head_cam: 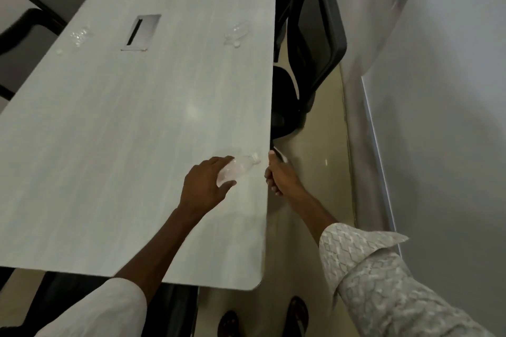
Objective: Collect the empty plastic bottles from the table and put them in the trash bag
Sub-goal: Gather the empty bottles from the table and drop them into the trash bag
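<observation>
A clear empty plastic bottle lies near the right edge of the long pale table, cap pointing right. My left hand wraps around its base end, fingers curled over it. Just off the table's edge, my right hand is closed on a thin black strip, which looks like the rim of the trash bag. The rest of the bag is hidden below the table edge. Farther up the table lie a crushed clear bottle by the right edge and another crushed bottle by the left edge.
A black mesh office chair stands tucked against the table's right side, with a narrow strip of beige floor between it and the white wall. More dark chairs line the left side. A cable hatch sits mid-table. My sandalled feet are below.
</observation>
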